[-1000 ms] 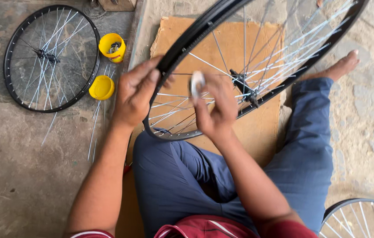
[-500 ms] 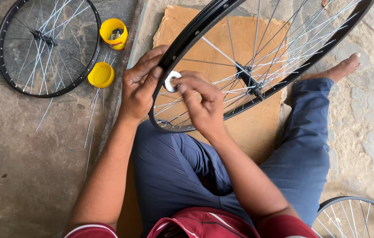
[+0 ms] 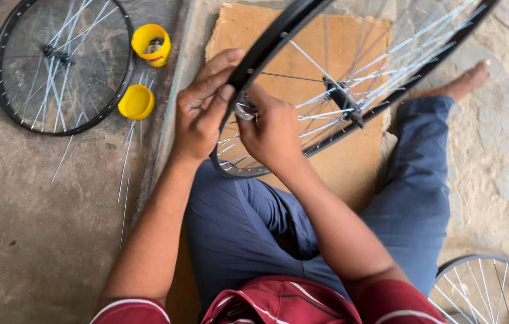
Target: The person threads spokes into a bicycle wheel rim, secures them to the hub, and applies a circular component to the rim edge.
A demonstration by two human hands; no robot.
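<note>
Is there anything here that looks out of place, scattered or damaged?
Loose spokes lie scattered on the concrete floor beside the yellow lid, not gathered. The black wheel rim gripped by the left hand shows no visible damage.

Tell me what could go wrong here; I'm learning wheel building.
The small metal tool in the right hand might slip off among the spokes. The black rim, steadied only by the left hand, could tilt. Loose spokes on the floor could get stepped on or kicked away.
</note>
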